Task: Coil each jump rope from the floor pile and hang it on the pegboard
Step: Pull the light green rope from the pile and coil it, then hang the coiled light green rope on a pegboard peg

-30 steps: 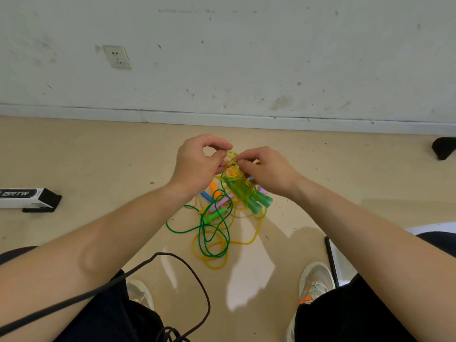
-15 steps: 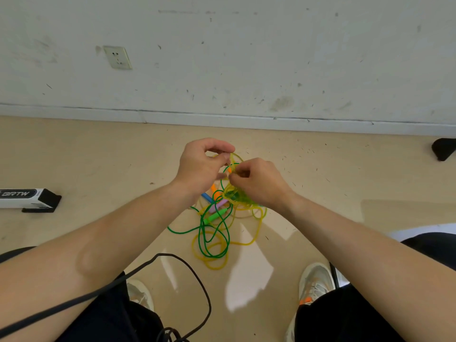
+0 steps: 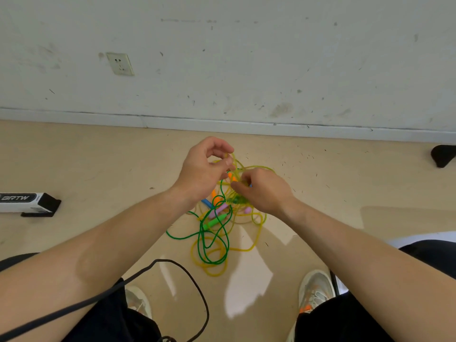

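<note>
With your left hand (image 3: 204, 169) pinching the yellow rope (image 3: 257, 167) and your right hand (image 3: 266, 191) gripping its loops, lay wraps evenly, clear of the green rope (image 3: 214, 222).

Hands: two, left hand (image 3: 204, 169) and right hand (image 3: 265, 191). Cord colours in the tangle: two, yellow cord (image 3: 213, 274) pinched in the fingers of both hands and green cord (image 3: 182, 238) below the fingers. Can't tell how many yellow ropes. Handles just below the fingers: two orange handles (image 3: 216, 196), two pink handles (image 3: 218, 211), one blue handle (image 3: 206, 203), one green handle (image 3: 214, 222). Shoes (image 3: 314, 290): two. Wall socket (image 3: 120, 64): one. Black cable (image 3: 192, 282): one. BRTW box (image 3: 27, 202): one.
</note>
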A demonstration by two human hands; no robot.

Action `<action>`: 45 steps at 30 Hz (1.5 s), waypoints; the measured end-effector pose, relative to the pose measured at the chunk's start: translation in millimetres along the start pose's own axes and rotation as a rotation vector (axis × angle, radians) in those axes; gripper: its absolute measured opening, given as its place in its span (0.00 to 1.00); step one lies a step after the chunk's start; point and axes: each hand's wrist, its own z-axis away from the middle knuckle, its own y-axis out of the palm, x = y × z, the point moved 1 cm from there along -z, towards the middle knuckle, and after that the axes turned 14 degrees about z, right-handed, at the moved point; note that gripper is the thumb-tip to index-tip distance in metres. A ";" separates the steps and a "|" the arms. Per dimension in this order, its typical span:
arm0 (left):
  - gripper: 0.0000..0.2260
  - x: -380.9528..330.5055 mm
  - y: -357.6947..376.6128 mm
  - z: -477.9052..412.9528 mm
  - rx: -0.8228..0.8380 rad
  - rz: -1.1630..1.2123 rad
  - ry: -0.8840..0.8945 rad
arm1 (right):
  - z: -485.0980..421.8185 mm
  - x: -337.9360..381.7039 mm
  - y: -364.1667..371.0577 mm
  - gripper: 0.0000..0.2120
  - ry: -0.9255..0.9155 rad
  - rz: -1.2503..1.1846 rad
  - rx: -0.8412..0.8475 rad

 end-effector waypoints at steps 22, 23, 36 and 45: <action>0.08 -6.0 -6.8 -7.4 -0.012 0.153 -0.017 | 10.1 5.7 -39.8 0.05 0.085 -1.079 0.010; 0.09 -4.5 -7.0 -8.0 0.001 0.161 -0.028 | 9.4 5.2 -40.9 0.04 0.106 -1.115 -0.005; 0.07 -7.3 -8.1 -69.0 -0.063 -0.054 0.077 | -49.1 5.4 -60.8 0.04 0.245 -1.270 -0.118; 0.05 -20.3 -15.9 -204.5 -0.055 -0.032 -0.043 | -178.6 -12.2 -88.4 0.05 0.249 -1.218 -0.045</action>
